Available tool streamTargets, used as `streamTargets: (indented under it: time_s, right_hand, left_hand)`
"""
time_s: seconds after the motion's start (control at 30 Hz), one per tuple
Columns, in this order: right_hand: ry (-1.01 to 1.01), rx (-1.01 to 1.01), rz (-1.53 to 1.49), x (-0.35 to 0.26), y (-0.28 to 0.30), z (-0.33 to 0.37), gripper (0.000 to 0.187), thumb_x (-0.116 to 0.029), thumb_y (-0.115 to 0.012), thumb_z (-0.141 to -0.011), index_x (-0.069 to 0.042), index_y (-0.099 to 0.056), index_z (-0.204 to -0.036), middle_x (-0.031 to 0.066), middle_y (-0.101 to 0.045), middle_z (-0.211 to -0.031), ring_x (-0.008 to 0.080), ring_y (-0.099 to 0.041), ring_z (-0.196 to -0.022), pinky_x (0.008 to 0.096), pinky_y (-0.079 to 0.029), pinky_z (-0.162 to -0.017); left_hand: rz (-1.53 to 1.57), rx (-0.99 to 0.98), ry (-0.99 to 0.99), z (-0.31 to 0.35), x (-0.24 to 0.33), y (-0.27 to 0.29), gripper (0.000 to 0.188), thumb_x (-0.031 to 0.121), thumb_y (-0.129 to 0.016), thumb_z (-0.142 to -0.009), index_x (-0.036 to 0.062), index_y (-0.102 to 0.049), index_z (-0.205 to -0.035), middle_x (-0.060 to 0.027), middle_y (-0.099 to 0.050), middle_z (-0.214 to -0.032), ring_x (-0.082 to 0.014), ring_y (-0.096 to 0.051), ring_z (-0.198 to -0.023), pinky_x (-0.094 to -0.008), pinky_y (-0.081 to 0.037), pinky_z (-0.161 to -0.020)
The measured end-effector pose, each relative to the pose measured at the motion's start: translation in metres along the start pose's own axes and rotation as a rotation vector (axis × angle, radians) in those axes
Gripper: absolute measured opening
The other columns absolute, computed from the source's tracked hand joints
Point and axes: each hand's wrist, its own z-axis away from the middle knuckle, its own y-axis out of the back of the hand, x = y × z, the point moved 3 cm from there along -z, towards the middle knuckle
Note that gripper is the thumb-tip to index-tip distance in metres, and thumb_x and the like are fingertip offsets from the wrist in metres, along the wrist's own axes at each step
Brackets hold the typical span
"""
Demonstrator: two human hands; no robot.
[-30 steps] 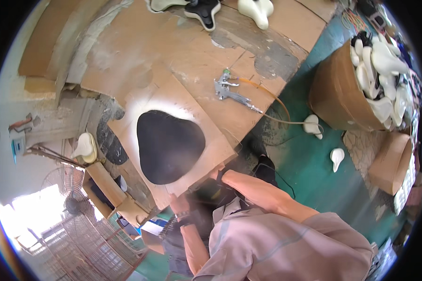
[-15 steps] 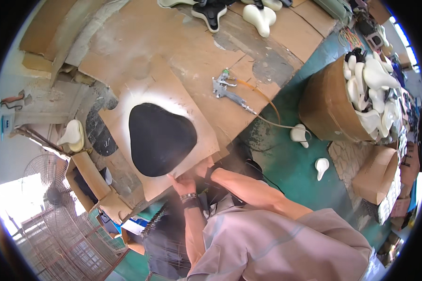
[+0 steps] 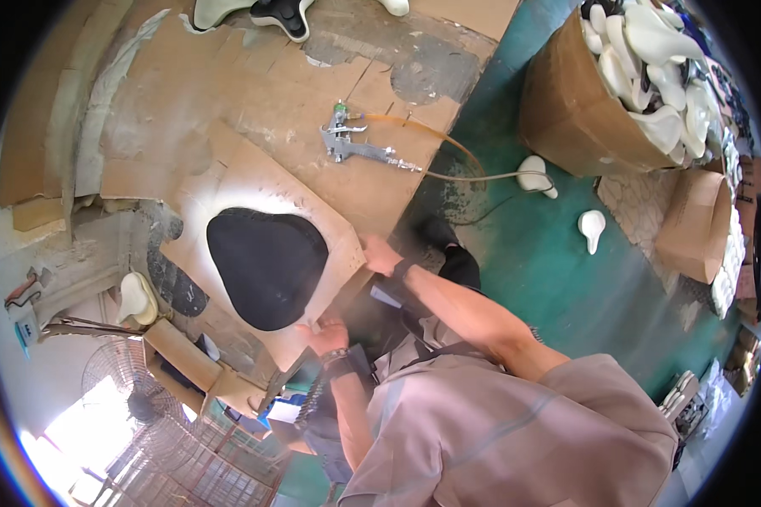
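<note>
A black, rounded-triangular bicycle saddle pad (image 3: pixel 266 266) lies on a cardboard sheet (image 3: pixel 334 221). A whitish powdery or sprayed halo surrounds the pad on the sheet. My left hand (image 3: pixel 325 336) is closed on the sheet's near edge, just by the pad's near end. Farther right, my right hand (image 3: pixel 382 256) grips the sheet's right corner. Its fingertips are partly hidden by the hand itself. A metal spray gun (image 3: pixel 359 148) with an orange hose rests on the table beyond the sheet, apart from both hands.
Cardboard layers cover the worktable (image 3: pixel 254 93). White saddles (image 3: pixel 139 297) stand at left near an open carton (image 3: pixel 182 355) and a wire fan (image 3: pixel 142 406). At right, a big cardboard bin (image 3: pixel 571 106) is heaped with white saddles. Two pale saddle pieces (image 3: pixel 592 230) lie on the green floor.
My right hand has moved away from my left, to the sheet's right corner. The sheet with the pad has turned slightly. The whole view has shifted, with the spray gun now farther left.
</note>
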Motion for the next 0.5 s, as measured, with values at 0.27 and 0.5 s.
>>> streamTargets:
  time_s: [0.27,0.5]
  right_hand:
    - [-0.368,-0.379,-0.673,-0.067,-0.004,0.018,0.042,-0.001,-0.055,-0.082,-0.001,-0.057,-0.124,0.0071,-0.066,-0.108,0.0184,-0.062,-0.097,0.0327,-0.050,-0.084]
    - [-0.602,-0.631,-1.247,-0.048,-0.014,0.030,0.034,-0.015,-0.053,-0.095,-0.005,-0.058,-0.127,0.0077,-0.064,-0.119,0.0162,-0.063,-0.103,0.0325,-0.051,-0.087]
  left_hand:
    - [-0.215,0.228,0.046,0.030,-0.025,0.006,0.080,0.060,-0.074,-0.074,-0.0018,-0.054,-0.121,-0.0119,-0.062,-0.116,-0.0307,-0.057,-0.115,-0.0509,-0.045,-0.102]
    - [-0.247,0.126,-0.093,0.011,-0.029,0.003,0.040,0.030,-0.054,-0.100,-0.0014,-0.055,-0.125,-0.0115,-0.060,-0.128,-0.0244,-0.055,-0.118,-0.0383,-0.041,-0.105]
